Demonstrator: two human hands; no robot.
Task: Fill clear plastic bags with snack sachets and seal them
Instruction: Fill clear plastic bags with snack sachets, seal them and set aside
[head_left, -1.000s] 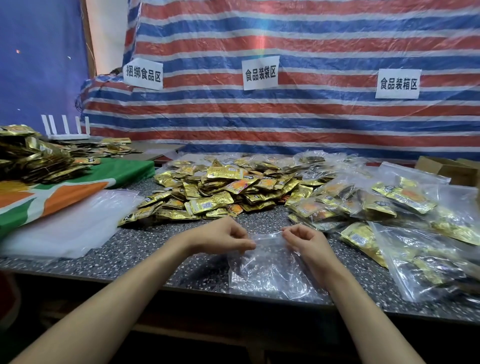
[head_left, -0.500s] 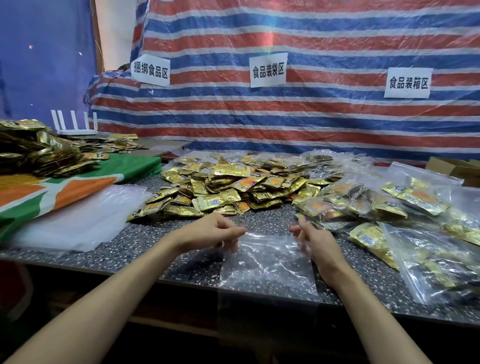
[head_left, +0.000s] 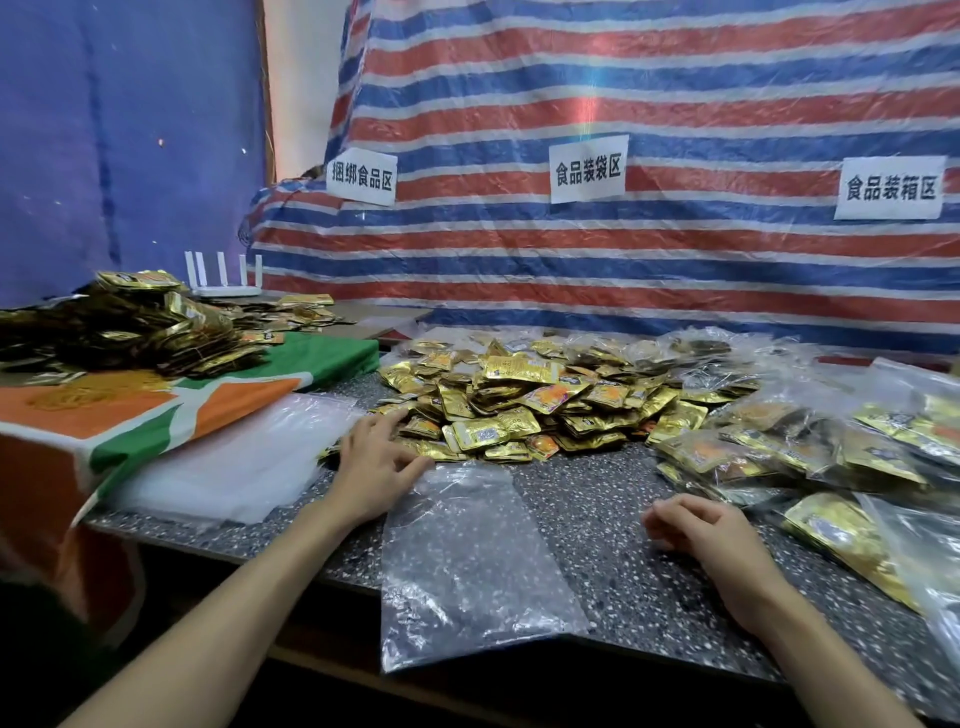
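Left hand (head_left: 378, 464) reaches forward over the table (head_left: 613, 525), fingers spread and fairly straight, fingertips on the near-left edge of the sachet pile (head_left: 524, 410). Grip is slack and has hold of nothing; the thumb lies by the far-left corner of the clear bag (head_left: 467, 561), contact unclear. Right hand (head_left: 698, 532) rests on the table to the right of the bag and apart from it, fingers loosely curled, grip empty.

Clear bag lies flat and empty between the two hands, its mouth end just short of the sachet pile, its near end hanging over the table's front edge. Gold sachets are heaped mid-table behind it. Filled bags (head_left: 810, 447) are piled on the right, some overlapping.

On the left: stack of empty bags (head_left: 234, 467) beside an orange-green cloth (head_left: 156, 410), with a second sachet heap (head_left: 135, 332) on the cloth. White router (head_left: 223, 283) behind. Striped tarp (head_left: 623, 270) as backdrop with three paper signs (head_left: 587, 169).
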